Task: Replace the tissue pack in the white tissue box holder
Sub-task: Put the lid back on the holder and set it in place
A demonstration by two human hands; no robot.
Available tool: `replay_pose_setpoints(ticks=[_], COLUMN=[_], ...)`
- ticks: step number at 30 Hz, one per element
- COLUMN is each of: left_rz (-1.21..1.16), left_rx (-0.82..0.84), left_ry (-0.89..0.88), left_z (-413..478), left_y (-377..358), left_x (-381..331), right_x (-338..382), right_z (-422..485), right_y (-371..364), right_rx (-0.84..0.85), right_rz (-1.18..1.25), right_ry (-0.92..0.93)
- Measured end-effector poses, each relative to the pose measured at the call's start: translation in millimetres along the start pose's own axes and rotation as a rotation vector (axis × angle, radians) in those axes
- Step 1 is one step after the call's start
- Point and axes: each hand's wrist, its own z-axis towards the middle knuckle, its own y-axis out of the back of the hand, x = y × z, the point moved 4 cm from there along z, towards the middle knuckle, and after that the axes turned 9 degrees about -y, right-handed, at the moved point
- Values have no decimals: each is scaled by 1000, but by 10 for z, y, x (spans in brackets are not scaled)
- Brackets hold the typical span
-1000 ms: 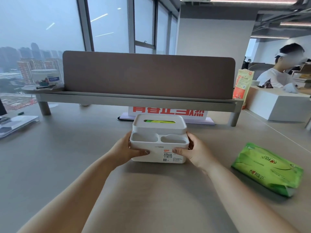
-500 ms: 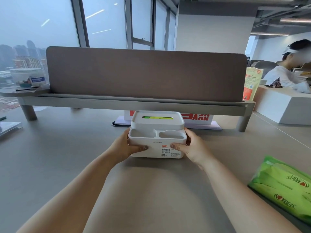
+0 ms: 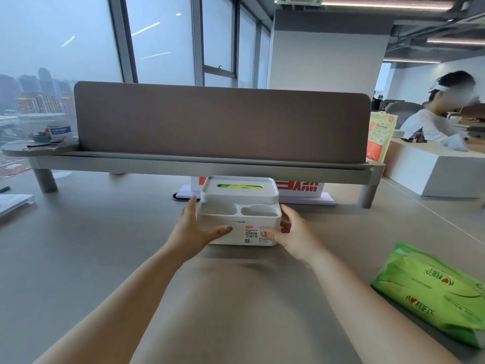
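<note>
Holder [image 3: 237,227]: white, upright on the desk [image 3: 78,258], just in front of the shelf [image 3: 210,166]; lid on, green showing through its top slot; two open cups at the front.
Left hand [image 3: 194,232]: flat against the holder's left side, fingers straight and spread, thumb across the front face.
Right hand [image 3: 291,232]: curled round the right side, thumb on the front label.
New pack [image 3: 430,292]: green, lying flat on the desk, well right of the holder.

I see a white holder [image 3: 237,227] showing green through its slot, a green pack [image 3: 435,292], a brown divider [image 3: 220,122].
</note>
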Motion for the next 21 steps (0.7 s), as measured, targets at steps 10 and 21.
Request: replay_pose_setpoints(ticks=[10,21], left_rz=[-84,23], left_rx=[44,276], left_ry=[-220,-224], left_z=[-513,-806], left_y=[-877,-1600], left_x=[-963,-1426], right_x=[115,-538], right_z=[-995,-1900], right_y=[1067,2029], right_rx=[-585,-334], right_rz=[-354,-813], right_ry=[-10,-559])
